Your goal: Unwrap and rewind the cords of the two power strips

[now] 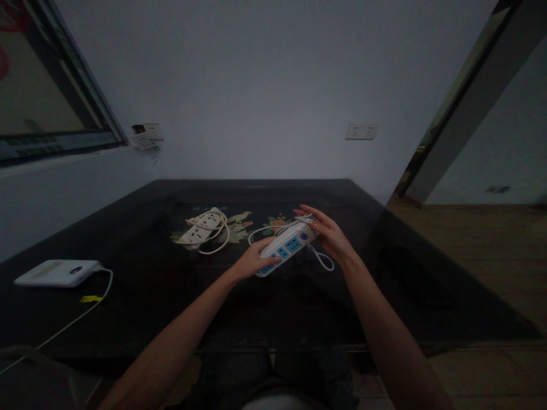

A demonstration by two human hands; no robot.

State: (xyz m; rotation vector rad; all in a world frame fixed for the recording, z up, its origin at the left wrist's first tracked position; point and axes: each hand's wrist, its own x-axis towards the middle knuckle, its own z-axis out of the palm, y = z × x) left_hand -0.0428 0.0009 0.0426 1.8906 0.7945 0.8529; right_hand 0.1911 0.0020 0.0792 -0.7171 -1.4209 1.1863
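My left hand (253, 263) grips the near end of a white power strip (287, 246) with blue sockets, held just above the dark table (141, 273). At the strip's far end, my right hand (327, 233) has its fingers around the strip and the white cord (273, 230) wound about it. A loop of that cord hangs down below my right wrist. A second, cream power strip (200, 229) with its cord coiled around it lies on the table to the left, untouched.
A flat white device (57, 272) with a cable sits at the table's left edge, a yellow tag beside it. Wall sockets (361, 131) are on the far wall. A window lies at left, a doorway and wooden floor at right.
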